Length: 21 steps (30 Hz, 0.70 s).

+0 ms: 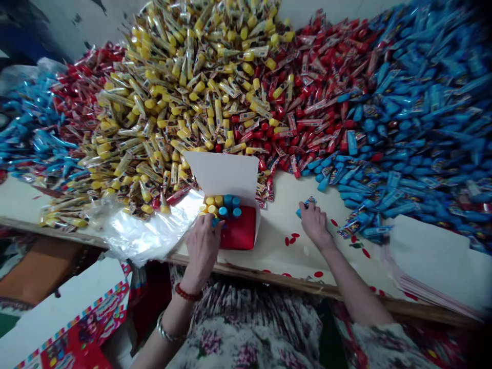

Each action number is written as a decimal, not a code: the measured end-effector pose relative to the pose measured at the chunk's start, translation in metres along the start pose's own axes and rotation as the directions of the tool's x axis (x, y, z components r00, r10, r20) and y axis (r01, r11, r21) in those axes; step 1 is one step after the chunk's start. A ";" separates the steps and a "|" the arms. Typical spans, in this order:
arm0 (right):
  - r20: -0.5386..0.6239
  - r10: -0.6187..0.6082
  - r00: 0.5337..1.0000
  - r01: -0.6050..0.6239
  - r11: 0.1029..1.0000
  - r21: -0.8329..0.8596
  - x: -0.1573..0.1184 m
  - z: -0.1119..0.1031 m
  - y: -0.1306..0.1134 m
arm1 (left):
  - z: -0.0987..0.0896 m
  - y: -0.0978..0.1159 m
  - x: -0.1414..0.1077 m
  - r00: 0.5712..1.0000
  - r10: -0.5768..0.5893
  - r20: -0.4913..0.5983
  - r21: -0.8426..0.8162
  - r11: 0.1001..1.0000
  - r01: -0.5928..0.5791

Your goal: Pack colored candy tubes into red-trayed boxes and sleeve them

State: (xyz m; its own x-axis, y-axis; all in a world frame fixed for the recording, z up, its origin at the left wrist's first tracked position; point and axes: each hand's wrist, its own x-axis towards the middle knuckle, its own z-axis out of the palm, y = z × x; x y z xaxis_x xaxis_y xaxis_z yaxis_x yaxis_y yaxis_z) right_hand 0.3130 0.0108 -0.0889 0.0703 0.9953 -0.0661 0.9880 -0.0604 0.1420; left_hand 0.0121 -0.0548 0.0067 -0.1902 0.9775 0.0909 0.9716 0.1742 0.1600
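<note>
An open box with a raised white flap stands in front of me at the table edge. Upright yellow-capped tubes and blue-capped tubes fill its back and left part; its red inside shows at the right. My left hand is at the box's front left corner, its fingers closed around a blue-capped tube beside the others. To the right, my right hand rests low over the table, fingers closed on a blue wrapped tube, partly hidden by the fingers.
Big heaps of yellow tubes, red tubes and blue tubes line the back. Clear plastic film lies left of the box. White card sheets are stacked right. Red oval bits dot the table. Printed cartons sit lower left.
</note>
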 end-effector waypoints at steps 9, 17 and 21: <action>0.066 -0.002 0.998 -0.066 0.015 0.998 -0.035 -0.010 0.010 | 0.008 0.003 0.003 0.996 0.040 0.074 0.038 0.998 -0.043; 0.145 -0.137 0.980 -0.188 -0.389 0.902 -0.070 -0.045 -0.028 | 0.008 0.000 -0.002 0.965 0.181 0.190 0.215 0.951 -0.220; 0.039 -0.271 0.962 -0.109 -0.249 0.962 -0.068 -0.062 -0.061 | 0.001 -0.005 0.002 0.914 0.275 0.297 0.232 0.908 -0.349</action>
State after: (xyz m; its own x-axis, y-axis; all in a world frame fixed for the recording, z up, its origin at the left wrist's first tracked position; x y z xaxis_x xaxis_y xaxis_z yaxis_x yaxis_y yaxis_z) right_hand 0.2395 -0.0489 -0.0314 -0.1947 0.9708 -0.1405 -0.1216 -0.1660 -0.9786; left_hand 0.0065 -0.0533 0.0053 0.1355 0.9769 -0.1652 0.9813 -0.1554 -0.1140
